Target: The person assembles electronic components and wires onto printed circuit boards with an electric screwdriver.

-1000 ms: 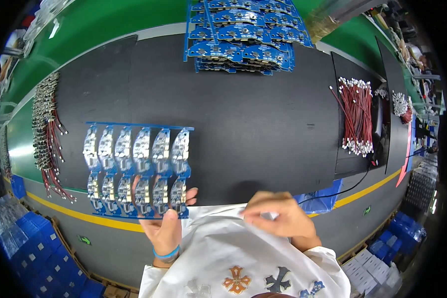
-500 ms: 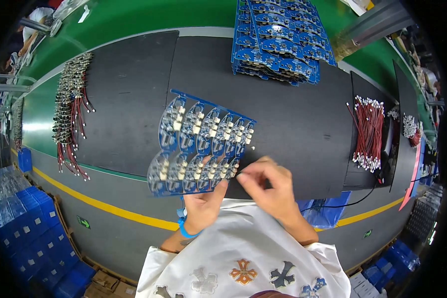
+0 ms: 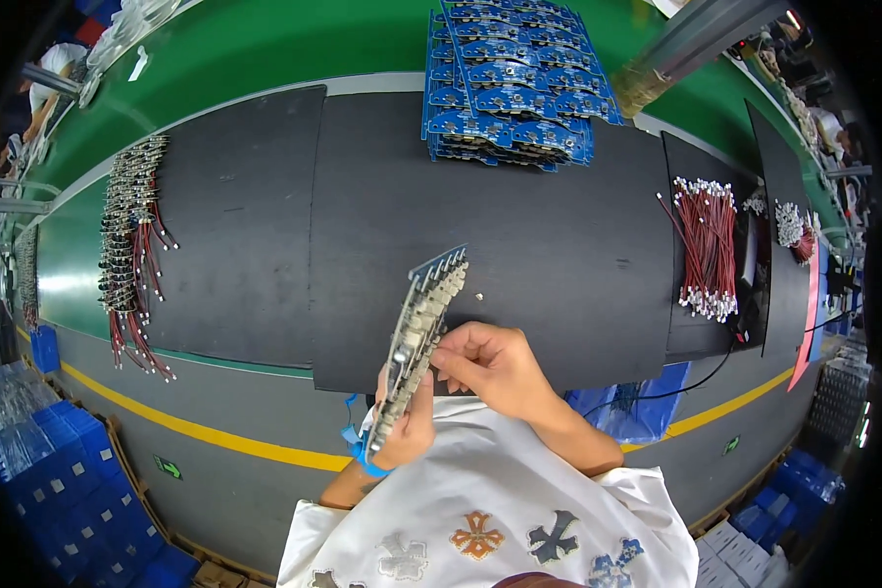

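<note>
A blue circuit board panel (image 3: 419,318) with rows of cream connectors stands tilted nearly edge-on above the near part of the black mat. My left hand (image 3: 414,426), with a blue wrist strap (image 3: 355,443), grips its lower part. My right hand (image 3: 492,365) is closed in a pinch at the panel's right side, by the connectors. What those fingertips hold, if anything, is hidden. A tiny white piece (image 3: 479,296) lies on the mat just beyond my right hand.
A stack of blue board panels (image 3: 510,88) is at the far side. Red wire bundles with white plugs (image 3: 706,250) lie at right. Several assembled boards with red wires (image 3: 132,240) line the left. The black mat (image 3: 235,225) covers the table; a metal post (image 3: 701,44) rises at far right.
The panel has turned from facing up to nearly edge-on. My right hand has moved left and now meets its connector side. The whole view has shifted slightly.
</note>
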A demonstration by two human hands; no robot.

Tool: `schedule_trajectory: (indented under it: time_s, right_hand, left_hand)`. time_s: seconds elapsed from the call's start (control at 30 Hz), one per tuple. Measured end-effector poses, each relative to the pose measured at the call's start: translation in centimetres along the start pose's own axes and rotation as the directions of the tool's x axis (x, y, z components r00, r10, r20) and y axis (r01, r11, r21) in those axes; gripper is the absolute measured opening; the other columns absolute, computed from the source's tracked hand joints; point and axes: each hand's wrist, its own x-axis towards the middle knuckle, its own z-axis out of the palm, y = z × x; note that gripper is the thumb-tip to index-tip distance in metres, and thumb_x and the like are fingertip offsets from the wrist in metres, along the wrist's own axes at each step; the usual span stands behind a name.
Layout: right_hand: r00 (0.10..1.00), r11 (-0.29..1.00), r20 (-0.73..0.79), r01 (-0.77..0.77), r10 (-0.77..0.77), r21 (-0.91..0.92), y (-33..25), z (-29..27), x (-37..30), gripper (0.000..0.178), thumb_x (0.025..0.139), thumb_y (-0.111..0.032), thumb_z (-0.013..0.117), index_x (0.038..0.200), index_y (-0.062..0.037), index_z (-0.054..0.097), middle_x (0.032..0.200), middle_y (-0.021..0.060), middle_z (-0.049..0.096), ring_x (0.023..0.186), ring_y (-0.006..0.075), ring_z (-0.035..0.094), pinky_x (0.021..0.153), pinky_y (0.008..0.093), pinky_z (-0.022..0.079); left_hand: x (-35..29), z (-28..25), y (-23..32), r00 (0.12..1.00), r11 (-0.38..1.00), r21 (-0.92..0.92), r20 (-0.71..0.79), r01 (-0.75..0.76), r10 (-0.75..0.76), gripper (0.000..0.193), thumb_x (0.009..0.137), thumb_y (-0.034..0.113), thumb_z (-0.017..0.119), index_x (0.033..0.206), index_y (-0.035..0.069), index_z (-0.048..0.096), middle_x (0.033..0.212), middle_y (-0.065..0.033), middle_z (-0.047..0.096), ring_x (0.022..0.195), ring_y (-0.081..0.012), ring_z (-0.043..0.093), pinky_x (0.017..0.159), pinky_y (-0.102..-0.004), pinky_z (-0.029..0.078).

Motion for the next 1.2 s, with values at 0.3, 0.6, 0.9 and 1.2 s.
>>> schedule_trajectory:
  time_s: [0.3,0.6,0.9,1.2]
  right_hand:
    - [0.985,0.973,-0.107,0.113,-0.136,-0.200,0.5,-0.2,-0.1,0.014,0.084,-0.006,0.057,0.087,0.0076,0.057,0.071,0.0096,0.062,0.061,0.0109,0.059,0.055,0.0236,0.048]
    - [0.833,0.751,-0.257,0.253,-0.489,-0.609,-0.2,-2.4,1.2,0.011,0.077,-0.004,0.065,0.085,0.0023,0.062,0.069,0.0090,0.060,0.053,0.0117,0.056,0.047,0.0236,0.043]
    - [0.988,0.991,-0.077,0.133,-0.131,0.023,0.0,1.1,0.8,0.008,0.082,-0.005,0.061,0.085,0.0019,0.059,0.071,0.0011,0.058,0.059,0.0048,0.052,0.050,0.0177,0.042]
    - [0.888,0.834,-0.240,0.233,-0.392,-0.500,0.6,-1.2,0.6,0.006,0.080,-0.004,0.063,0.081,0.0016,0.061,0.067,0.0045,0.058,0.055,0.0053,0.052,0.047,0.0192,0.042]
  left_hand:
    - [3.0,1.8,0.0,0.935,0.930,0.311,-0.225,-0.197,0.273,0.026,0.086,0.002,0.047,0.110,-0.007,0.052,0.099,-0.0206,0.061,0.085,-0.0292,0.062,0.074,-0.0311,0.048]
    - [2.4,1.8,-0.3,0.922,0.945,-0.312,-0.331,0.094,-0.201,0.025,0.087,-0.002,0.047,0.111,-0.009,0.050,0.112,-0.0135,0.056,0.105,-0.0203,0.052,0.090,-0.0278,0.039]
    - [0.9,1.0,-1.8,0.973,0.983,0.025,-0.148,0.183,-0.177,0.033,0.083,-0.006,0.041,0.116,-0.009,0.048,0.112,-0.0213,0.055,0.089,-0.0256,0.061,0.075,-0.0304,0.049]
    - [1.6,0.8,-1.6,0.970,0.981,0.179,-0.243,0.074,-0.029,0.031,0.085,-0.005,0.046,0.116,-0.009,0.045,0.116,-0.0189,0.053,0.104,-0.0244,0.054,0.088,-0.0298,0.042]
